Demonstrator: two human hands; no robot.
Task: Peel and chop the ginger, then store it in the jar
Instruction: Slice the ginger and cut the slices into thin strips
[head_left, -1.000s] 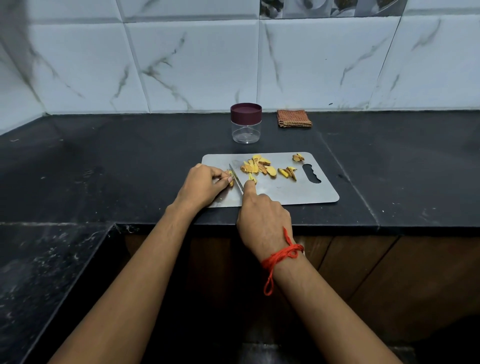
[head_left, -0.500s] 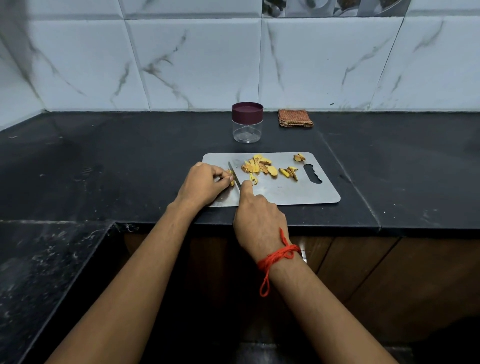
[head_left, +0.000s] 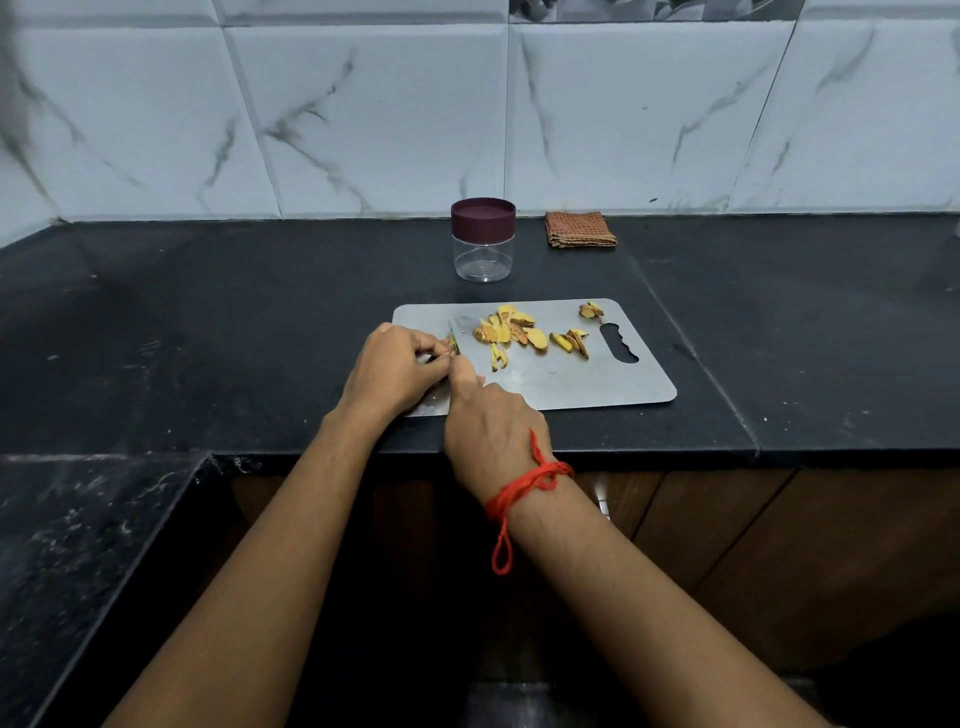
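Glossy white wall tiles (head_left: 363, 114), veined like marble, rose behind the board, and a black stone counter (head_left: 260, 338), matte and speckled, lay beneath it. The board (head_left: 597, 384) was a flat grey sheet with rounded corners and a wavy slot (head_left: 618, 344) at its right end. Over the board's left part, the left hand (head_left: 387, 371) curled its fingers to pinch a small stub of ginger (head_left: 454, 347). The right hand (head_left: 491, 431), with a red thread (head_left: 524, 483) at the wrist, was closed round a knife (head_left: 453, 335) whose thin blade met that stub. Behind the board stood the jar (head_left: 483, 257), clear, round and empty, with its maroon lid (head_left: 483, 215) on. A folded checked cloth (head_left: 579, 229) lay behind the board's right end. Yellow ginger slices (head_left: 511, 330) and thin strips were heaped mid-board. Chopping looked nearly finished; the jar had yet to be opened and filled.
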